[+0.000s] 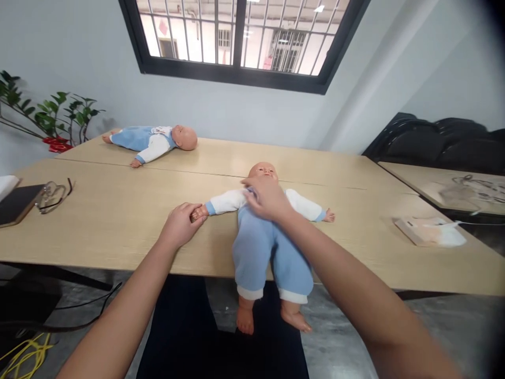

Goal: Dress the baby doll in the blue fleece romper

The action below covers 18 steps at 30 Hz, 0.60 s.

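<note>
A baby doll in a blue and white outfit lies on its back on the table, its legs hanging over the front edge above my lap. Its head points away from me and both arms are spread sideways. My left hand is closed around the doll's hand at the left, with thumb and fingers on either side of it. Across the doll's upper chest, just below the chin, rests my right hand. The fingers of that hand stretch left and its thumb is apart from them; the doll's collar is mostly covered.
A second, similar doll lies at the back left of the table. Glasses and a dark notebook are at the left edge. A small white box with a cable sits at right. A plant stands behind.
</note>
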### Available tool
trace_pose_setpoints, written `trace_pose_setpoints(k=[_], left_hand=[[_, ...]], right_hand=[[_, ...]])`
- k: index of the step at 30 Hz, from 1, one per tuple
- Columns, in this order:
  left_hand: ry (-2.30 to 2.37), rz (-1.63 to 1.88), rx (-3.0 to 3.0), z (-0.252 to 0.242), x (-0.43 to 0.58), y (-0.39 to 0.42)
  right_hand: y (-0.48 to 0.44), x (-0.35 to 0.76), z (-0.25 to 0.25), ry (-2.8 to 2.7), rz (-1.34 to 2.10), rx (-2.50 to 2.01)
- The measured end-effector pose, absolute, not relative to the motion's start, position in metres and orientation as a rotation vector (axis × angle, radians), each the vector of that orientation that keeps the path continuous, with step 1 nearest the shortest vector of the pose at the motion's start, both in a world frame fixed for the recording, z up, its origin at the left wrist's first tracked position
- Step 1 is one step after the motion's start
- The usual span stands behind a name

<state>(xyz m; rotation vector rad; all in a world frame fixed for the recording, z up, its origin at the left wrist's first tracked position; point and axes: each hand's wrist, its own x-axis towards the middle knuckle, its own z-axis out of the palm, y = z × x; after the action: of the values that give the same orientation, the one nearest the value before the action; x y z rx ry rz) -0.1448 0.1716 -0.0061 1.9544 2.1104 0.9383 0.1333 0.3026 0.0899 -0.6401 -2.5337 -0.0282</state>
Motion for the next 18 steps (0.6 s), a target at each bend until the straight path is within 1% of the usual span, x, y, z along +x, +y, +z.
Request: trace_pose_setpoints(k=[2, 4, 7, 10, 14, 18], left_hand=[[2.12, 0.894, 1.969, -0.008, -0.146, 0.172], [2.129, 0.855, 1.978, -0.009, -0.147, 0.174], [2.176, 0.809, 1.972, -0.012, -0.152, 0.178], [2.265, 0.787, 1.946, -0.015, -0.161, 0.182], [2.387, 0.731, 1.899, -0.015, -0.169, 0.183], [2.455, 0.658, 1.864, -0.018, -0.17, 0.179]], right_hand=[[0.32, 0.192, 0.084, -2.32, -0.06, -0.852], [0.337, 0.25, 0.071, -2.239, -0.041, -1.104], [0.351, 0.311, 0.048, -2.434, 0.029, -1.327], [0.353, 0.334, 0.033, -2.583, 0.08, -1.386], [0.354, 0.347, 0.02, -2.51, 0.054, -1.35], [0.355, 0.367, 0.013, -2.438, 0.118, -1.23]])
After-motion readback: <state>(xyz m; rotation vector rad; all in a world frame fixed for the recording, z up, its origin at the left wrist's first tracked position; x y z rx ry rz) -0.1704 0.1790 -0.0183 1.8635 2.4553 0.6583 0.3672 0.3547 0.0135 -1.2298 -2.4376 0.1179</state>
